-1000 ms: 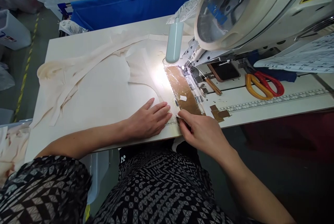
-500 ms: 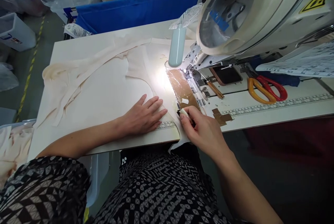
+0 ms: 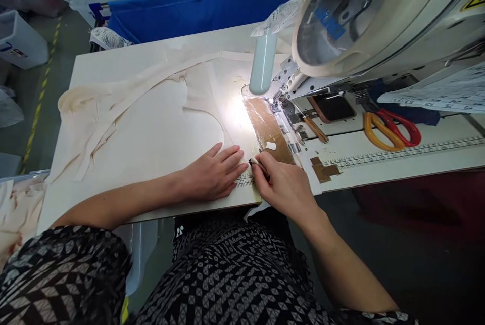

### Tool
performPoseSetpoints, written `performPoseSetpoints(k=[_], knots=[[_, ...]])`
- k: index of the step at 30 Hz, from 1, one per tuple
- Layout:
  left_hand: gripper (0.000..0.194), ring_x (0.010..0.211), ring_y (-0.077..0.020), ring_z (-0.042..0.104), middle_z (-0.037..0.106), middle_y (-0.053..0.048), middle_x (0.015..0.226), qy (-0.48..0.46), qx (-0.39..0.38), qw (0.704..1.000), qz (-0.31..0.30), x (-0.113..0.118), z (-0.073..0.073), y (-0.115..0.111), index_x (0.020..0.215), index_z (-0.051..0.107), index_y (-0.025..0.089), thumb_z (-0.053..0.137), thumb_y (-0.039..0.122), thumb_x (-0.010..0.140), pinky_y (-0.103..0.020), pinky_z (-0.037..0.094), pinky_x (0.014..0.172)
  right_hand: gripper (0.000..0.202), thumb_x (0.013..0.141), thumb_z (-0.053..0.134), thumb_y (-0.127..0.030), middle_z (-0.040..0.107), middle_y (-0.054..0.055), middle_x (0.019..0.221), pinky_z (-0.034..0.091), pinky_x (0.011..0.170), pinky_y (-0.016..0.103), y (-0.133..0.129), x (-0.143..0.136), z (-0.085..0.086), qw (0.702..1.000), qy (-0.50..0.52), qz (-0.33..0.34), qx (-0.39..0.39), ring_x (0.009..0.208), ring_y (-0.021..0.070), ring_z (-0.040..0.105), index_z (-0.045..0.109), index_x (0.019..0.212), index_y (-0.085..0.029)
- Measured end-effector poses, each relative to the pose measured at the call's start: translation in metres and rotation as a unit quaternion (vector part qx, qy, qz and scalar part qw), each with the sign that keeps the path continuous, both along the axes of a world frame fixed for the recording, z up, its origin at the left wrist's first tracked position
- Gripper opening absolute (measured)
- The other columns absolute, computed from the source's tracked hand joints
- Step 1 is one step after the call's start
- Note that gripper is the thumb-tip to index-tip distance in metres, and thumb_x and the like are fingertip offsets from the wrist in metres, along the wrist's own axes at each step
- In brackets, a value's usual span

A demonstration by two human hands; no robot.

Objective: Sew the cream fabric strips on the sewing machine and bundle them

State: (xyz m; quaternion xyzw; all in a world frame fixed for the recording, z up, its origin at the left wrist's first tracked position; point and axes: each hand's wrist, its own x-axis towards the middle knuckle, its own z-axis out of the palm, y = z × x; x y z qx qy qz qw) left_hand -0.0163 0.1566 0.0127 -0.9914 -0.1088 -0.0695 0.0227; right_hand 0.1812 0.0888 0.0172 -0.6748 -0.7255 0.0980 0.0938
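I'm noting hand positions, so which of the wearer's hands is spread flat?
The left hand, palm down on the white tabletop with its fingers extended. The right hand instead curls its fingers around a small item I can't identify.

Scissors (image 3: pixel 390 129) at three o'clock; phone (image 3: pixel 338 107) at two; blue sheet (image 3: pixel 204 10) at eleven; white bin (image 3: pixel 30 44) at ten.

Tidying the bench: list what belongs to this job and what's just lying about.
In the job:
cream fabric, at the left hand
small item in the right hand
probably the sewing machine

Apparently lying about:
scissors
wooden-handled tool
phone-like object
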Motion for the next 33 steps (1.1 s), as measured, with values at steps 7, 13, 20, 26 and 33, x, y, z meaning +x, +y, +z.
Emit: performPoseSetpoints(k=[7, 13, 20, 26, 33], knots=[[0.041, 0.129, -0.0335, 0.05, 0.055, -0.022, 0.135, -0.013, -0.001, 1.0, 0.006, 0.001, -0.003, -0.001, 0.128, 0.055, 0.005, 0.049, 0.031, 0.098, -0.048, 0.043, 0.103, 0.021, 0.094, 0.039, -0.031, 0.061, 0.001, 0.057, 0.022, 0.052, 0.028, -0.001, -0.001, 0.0, 0.999, 0.027, -0.003, 0.019, 0.05, 0.0173, 0.055, 0.054, 0.083, -0.021], [0.04, 0.129, -0.0335, 0.05, 0.057, -0.021, 0.134, -0.007, 0.017, 1.0, 0.006, 0.002, -0.002, -0.001, 0.128, 0.056, 0.006, 0.045, 0.031, 0.098, -0.048, 0.045, 0.102, 0.02, 0.093, 0.039, -0.031, 0.061, 0.001, 0.057, 0.024, 0.052, 0.028, 0.0, -0.003, -0.002, 0.999, 0.033, -0.001, 0.027, 0.051, 0.0178, 0.056, 0.054, 0.084, -0.021], [0.038, 0.129, -0.0323, 0.051, 0.057, -0.02, 0.134, -0.007, 0.029, 0.999, 0.015, 0.002, -0.002, -0.003, 0.126, 0.057, 0.007, 0.044, 0.029, 0.099, -0.047, 0.046, 0.1, 0.02, 0.092, 0.038, -0.026, 0.061, 0.002, 0.058, 0.02, 0.051, 0.029, -0.003, -0.002, 0.006, 0.999, -0.019, 0.05, 0.009, 0.049, 0.016, 0.052, 0.051, 0.076, -0.022], [0.038, 0.13, -0.0333, 0.049, 0.057, -0.021, 0.134, 0.009, 0.015, 1.0, 0.015, 0.003, 0.001, -0.003, 0.127, 0.057, 0.007, 0.044, 0.029, 0.099, -0.047, 0.046, 0.099, 0.019, 0.091, 0.038, -0.026, 0.057, -0.001, 0.054, 0.019, 0.048, 0.028, -0.023, 0.016, 0.015, 0.997, -0.003, 0.069, -0.032, 0.046, 0.0148, 0.048, 0.047, 0.074, -0.023], [0.038, 0.134, -0.0288, 0.045, 0.055, -0.016, 0.139, 0.01, -0.018, 1.0, 0.003, 0.004, 0.001, -0.008, 0.129, 0.056, 0.005, 0.039, 0.024, 0.1, -0.046, 0.039, 0.109, 0.02, 0.096, 0.039, -0.034, 0.058, -0.003, 0.056, 0.029, 0.05, 0.026, -0.03, 0.023, 0.007, 0.996, 0.088, -0.019, -0.012, 0.044, 0.0137, 0.049, 0.05, 0.085, -0.022]])
